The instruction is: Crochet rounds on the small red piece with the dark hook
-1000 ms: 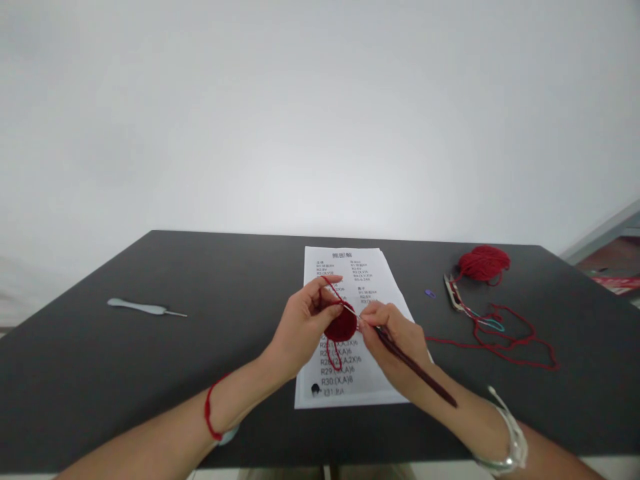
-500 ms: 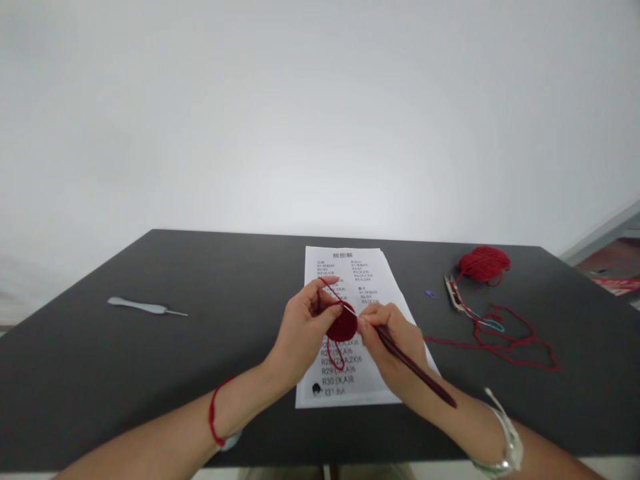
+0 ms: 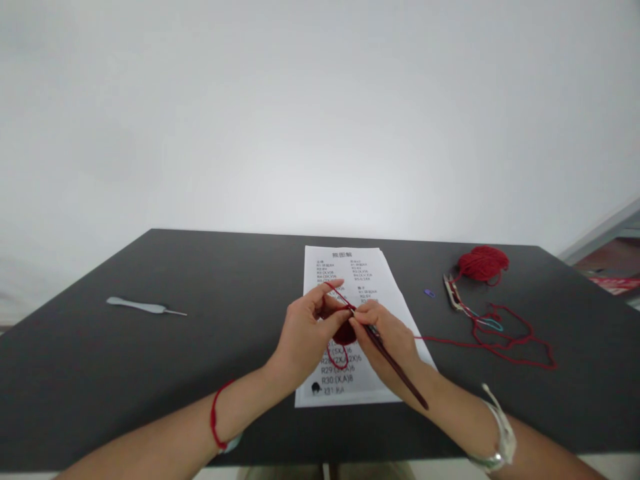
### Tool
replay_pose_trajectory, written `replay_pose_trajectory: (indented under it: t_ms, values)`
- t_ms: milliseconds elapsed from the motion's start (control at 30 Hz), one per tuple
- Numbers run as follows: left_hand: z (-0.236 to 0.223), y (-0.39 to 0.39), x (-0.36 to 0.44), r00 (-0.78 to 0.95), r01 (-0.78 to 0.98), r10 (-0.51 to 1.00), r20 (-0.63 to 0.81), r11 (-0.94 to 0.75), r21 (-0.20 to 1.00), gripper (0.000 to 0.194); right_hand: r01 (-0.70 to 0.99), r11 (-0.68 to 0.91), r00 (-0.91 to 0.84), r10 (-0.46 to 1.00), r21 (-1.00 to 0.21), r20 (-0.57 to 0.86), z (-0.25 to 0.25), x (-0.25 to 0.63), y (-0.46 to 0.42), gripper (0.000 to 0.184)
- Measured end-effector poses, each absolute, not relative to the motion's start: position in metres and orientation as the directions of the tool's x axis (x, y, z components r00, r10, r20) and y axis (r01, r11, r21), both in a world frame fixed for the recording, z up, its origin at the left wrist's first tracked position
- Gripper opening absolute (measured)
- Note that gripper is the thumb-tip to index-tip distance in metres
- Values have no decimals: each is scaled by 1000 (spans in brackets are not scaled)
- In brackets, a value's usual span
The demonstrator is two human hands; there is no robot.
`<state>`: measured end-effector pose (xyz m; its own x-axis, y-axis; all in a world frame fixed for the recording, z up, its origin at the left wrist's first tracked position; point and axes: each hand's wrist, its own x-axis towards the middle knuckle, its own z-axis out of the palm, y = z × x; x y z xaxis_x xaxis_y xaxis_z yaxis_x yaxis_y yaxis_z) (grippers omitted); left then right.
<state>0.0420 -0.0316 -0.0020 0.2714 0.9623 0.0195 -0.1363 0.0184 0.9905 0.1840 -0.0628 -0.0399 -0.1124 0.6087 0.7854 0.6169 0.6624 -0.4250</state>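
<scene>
Between thumb and fingers, my left hand pinches a small round piece of dark red crochet, with working yarn running taut over the raised index finger. My right hand is closed around a crochet hook with a dark brown handle, its tip at the top edge of the piece. Both hands' fingertips meet there, hiding the hook's tip and much of the crochet. A loop of red yarn hangs below the piece, over a printed pattern sheet.
At the right lie a red yarn ball, a small purple stitch marker, a pale metal tool with a teal loop, and loose yarn strands. A grey-handled thin tool rests at the left of the black table.
My right hand has moved left against my left fingertips, bringing the hook with it and turning its handle steeper. More of the crochet piece is now covered.
</scene>
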Motion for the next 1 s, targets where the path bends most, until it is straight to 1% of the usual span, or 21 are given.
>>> replay_pose_trajectory:
  t_ms: [100,167,233,267,300,333,367,433,500,600,667,733,767,800,833,867,900,933,967,1000]
  values:
    - [-1,-26,39,380,-253,922,-73,180,951,51,564,769,-337,546,-301,767,-37,197,-56,13]
    - [0,-23,37,486,-300,859,-161,337,893,53,553,817,-475,472,-166,743,-32,204,-55,14]
    - [-1,-22,37,540,-309,812,-222,436,845,53,600,800,-543,417,-11,729,-27,204,-57,15]
    - [-2,-23,37,533,-308,814,-229,440,844,53,637,769,-547,409,46,730,-27,201,-58,15]
    - [-3,-24,38,510,-303,832,-219,412,860,53,678,732,-532,417,75,737,-27,198,-60,16]
    - [-3,-25,38,475,-290,858,-195,361,886,54,713,698,-499,437,68,748,-28,194,-61,17]
    - [-4,-27,39,433,-268,887,-160,297,917,54,732,680,-460,461,30,759,-30,191,-62,18]
    - [-4,-28,40,361,-204,929,-82,165,965,54,722,680,-358,525,-128,773,-35,186,-64,19]
    - [-5,-27,40,306,-140,952,-13,59,988,53,656,688,-251,586,-310,770,-37,184,-65,16]
    - [-5,-23,38,260,-22,961,99,-97,995,50,520,659,-107,681,-543,725,-35,184,-66,12]
    - [-4,-22,37,253,78,949,186,-212,974,48,390,573,12,779,-720,627,-31,184,-67,11]
    - [-3,-21,35,252,166,931,264,-311,936,45,176,432,108,884,-884,454,-26,182,-66,12]
    - [-1,-21,34,252,197,923,289,-342,919,43,52,363,125,922,-931,366,-25,182,-65,14]
    - [0,-21,34,251,220,919,304,-360,907,42,-58,306,122,947,-950,297,-24,182,-64,16]
    - [0,-22,33,248,235,918,310,-368,900,41,-131,264,102,962,-956,252,-23,183,-63,18]
    - [1,-22,33,245,242,919,310,-368,898,40,-150,244,82,969,-958,234,-23,184,-62,19]
    - [1,-21,33,242,239,921,305,-361,901,40,-111,256,73,966,-960,249,-24,186,-61,18]
    - [1,-21,32,241,230,924,297,-352,907,39,-17,300,61,952,-954,298,-24,189,-61,16]
    - [1,-21,32,242,216,926,290,-343,914,39,110,375,34,924,-920,381,-24,191,-61,14]
    - [1,-20,32,241,199,927,286,-336,921,39,243,471,-20,876,-848,481,-25,194,-62,11]
